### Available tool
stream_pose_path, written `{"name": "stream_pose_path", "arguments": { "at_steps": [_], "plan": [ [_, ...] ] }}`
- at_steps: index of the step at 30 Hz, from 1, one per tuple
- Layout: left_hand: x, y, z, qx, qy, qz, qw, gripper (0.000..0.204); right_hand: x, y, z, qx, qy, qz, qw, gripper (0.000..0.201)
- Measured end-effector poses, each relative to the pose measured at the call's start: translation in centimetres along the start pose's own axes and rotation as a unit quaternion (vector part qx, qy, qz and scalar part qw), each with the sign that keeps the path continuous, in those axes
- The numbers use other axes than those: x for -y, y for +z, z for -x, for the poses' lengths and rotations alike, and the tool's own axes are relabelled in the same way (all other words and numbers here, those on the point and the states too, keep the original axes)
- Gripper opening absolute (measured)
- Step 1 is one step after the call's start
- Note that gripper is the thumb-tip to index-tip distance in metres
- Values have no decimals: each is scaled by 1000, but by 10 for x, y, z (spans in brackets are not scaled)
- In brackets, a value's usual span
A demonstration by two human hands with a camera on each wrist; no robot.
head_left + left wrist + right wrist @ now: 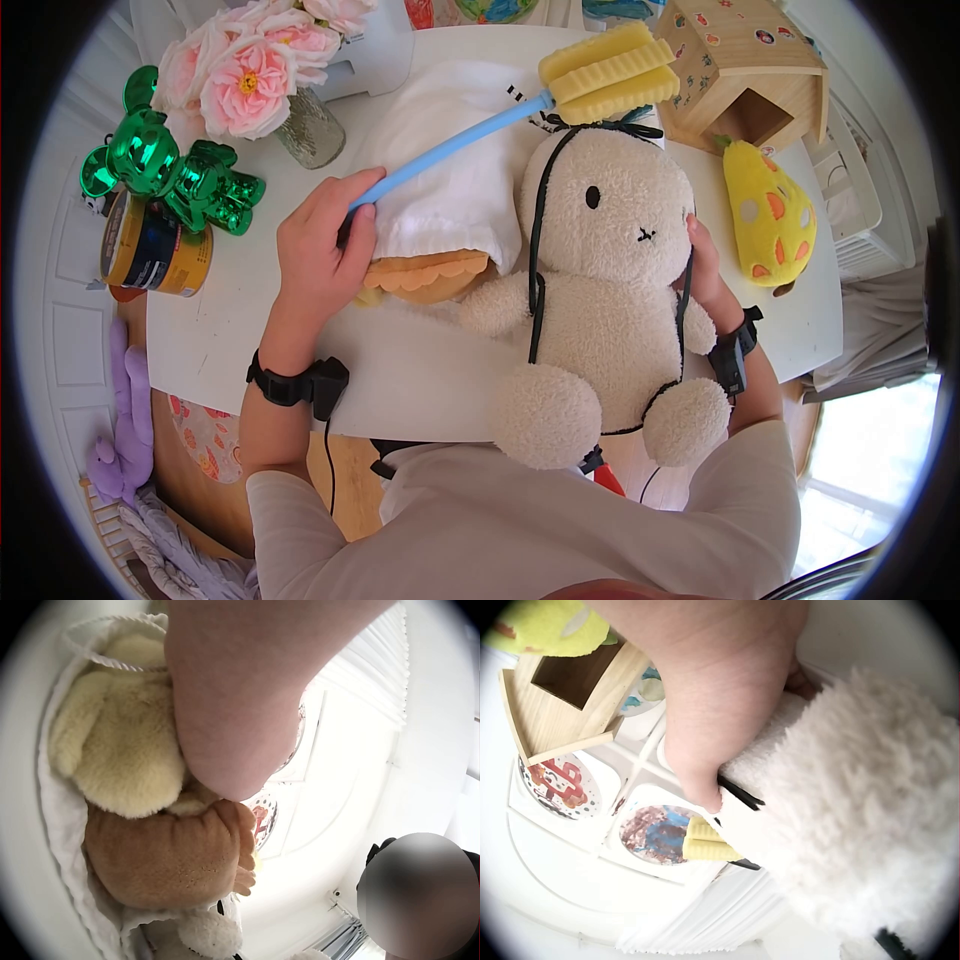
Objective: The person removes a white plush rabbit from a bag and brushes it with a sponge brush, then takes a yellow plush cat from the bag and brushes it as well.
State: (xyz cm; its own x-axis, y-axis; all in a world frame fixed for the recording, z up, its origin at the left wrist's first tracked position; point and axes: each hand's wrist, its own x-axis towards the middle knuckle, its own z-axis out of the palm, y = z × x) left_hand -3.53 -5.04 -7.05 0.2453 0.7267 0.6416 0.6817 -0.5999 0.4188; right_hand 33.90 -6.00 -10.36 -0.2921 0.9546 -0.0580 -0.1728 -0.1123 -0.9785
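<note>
My left hand [325, 240] grips the blue handle of a sponge brush [608, 75]. Its yellow ridged head reaches up to the right, just above the head of a cream plush rabbit [610, 315] with a black strap. At the rabbit's right side, my right hand [706, 258] holds it upright, thumb on the front and the other fingers hidden behind. Below the brush handle lies a white cloth bag [440, 195], its mouth facing me. Inside show a brown plush toy with a scalloped edge [165, 859] and a pale yellow plush [120, 742].
A yellow spotted plush [770, 215] lies at the right before a wooden house [745, 75]. On the left stand a vase of pink roses [312, 130], a shiny green bear figure [185, 165] and a yellow-and-black tub [155, 245]. The white table [220, 330] has a curved edge.
</note>
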Motion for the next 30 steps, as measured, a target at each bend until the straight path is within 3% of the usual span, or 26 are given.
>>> {"name": "stream_pose_path", "arguments": {
  "at_steps": [30],
  "plan": [
    [1, 0, 1, 4, -1, 9, 1000, 26, 1, -1, -1, 6, 2, 16, 1000, 71]
  ]
}}
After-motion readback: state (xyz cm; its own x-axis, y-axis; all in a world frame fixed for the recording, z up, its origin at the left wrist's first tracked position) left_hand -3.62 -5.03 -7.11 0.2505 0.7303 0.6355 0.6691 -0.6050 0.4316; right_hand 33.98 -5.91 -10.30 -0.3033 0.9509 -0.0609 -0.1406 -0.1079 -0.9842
